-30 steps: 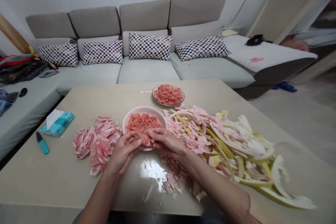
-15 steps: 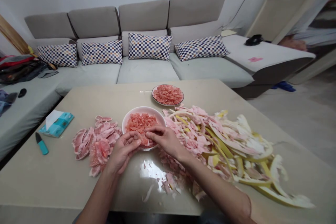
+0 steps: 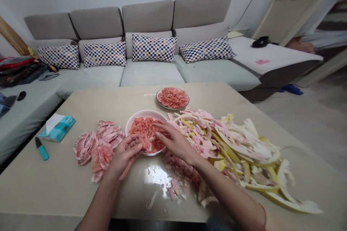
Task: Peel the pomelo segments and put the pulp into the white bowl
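Note:
A white bowl (image 3: 148, 113) holds loose pink pomelo pulp (image 3: 143, 126). At its near left edge my left hand (image 3: 124, 158) pinches a pomelo segment piece (image 3: 146, 145) between thumb and fingers. My right hand (image 3: 176, 143) is over the bowl's right side, fingers extended and apart, with nothing visible in it. Left of the bowl lies a pile of pomelo segments (image 3: 101, 148), some still in pale membrane. Close by my right forearm spreads a heap of yellow-green peel and pink membrane scraps (image 3: 225, 148).
Behind the bowl stands a dark-rimmed plate (image 3: 173, 108) of pulp. A blue tissue pack (image 3: 60, 129) and a teal-handled knife (image 3: 42, 151) lie on the table's (image 3: 70, 191) left. Beyond is a grey sofa (image 3: 151, 74) with checkered cushions. Part of a person (image 3: 302, 45) shows far right.
My right hand has opened from a pinch beside the left hand and shifted slightly right and up. The left hand keeps its hold on the segment piece. The view has shifted slightly.

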{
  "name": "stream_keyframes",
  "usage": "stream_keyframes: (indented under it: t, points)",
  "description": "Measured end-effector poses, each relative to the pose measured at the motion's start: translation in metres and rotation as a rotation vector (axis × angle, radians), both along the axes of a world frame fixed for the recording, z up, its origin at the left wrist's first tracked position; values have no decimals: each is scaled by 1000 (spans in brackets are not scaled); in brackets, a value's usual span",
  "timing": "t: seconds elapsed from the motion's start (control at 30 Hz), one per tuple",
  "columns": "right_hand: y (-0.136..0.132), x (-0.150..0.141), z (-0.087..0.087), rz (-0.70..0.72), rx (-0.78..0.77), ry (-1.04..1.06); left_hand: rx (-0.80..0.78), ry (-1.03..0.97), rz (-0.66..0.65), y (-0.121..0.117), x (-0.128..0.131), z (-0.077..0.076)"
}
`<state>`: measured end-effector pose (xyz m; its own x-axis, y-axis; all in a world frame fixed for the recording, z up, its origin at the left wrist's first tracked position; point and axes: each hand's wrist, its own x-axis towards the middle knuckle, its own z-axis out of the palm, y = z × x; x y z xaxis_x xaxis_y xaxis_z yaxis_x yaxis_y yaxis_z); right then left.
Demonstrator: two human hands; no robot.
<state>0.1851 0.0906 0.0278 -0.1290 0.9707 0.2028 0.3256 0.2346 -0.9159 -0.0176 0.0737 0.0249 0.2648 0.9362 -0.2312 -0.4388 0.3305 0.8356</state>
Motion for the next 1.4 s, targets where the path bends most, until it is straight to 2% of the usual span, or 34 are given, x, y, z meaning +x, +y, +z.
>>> stream_keyframes:
  t: [0.23, 0.4, 0.53, 0.67, 0.8, 0.97, 1.07, 1.17, 1.3, 1.4]
  points:
    - [-9, -14, 9, 170, -3, -34, 67, 76, -57, -2, 1, -1]
    - [-9, -17, 6, 158, 65, 28, 57, 111, -50, -2, 1, 0]
    - [-9, -18, 6, 132, 174, -10, 37, 112, -52, -1, 1, 1]
    - [-9, -15, 10, 18, 254, -78, 0, 65, -41, -1, 1, 1]
    - [-5, -6, 9, -110, 185, -77, -12, 34, -16, -1, 2, -1]
    - [-1, -2, -2, -104, 188, -131, -2, 19, 21, 1, 2, -6]
    - [1, -3, -6, -142, 228, -167, -21, 12, 68, 2, 3, -9]
    - [1, -4, -7, -169, 203, -173, -21, -10, 102, 3, 5, -9]
    - [-2, -8, -2, -125, 44, -150, 3, -34, 94, 3, 7, -9]
    - [-6, -13, 7, -15, -51, -82, 14, -50, 95, 4, 9, -8]
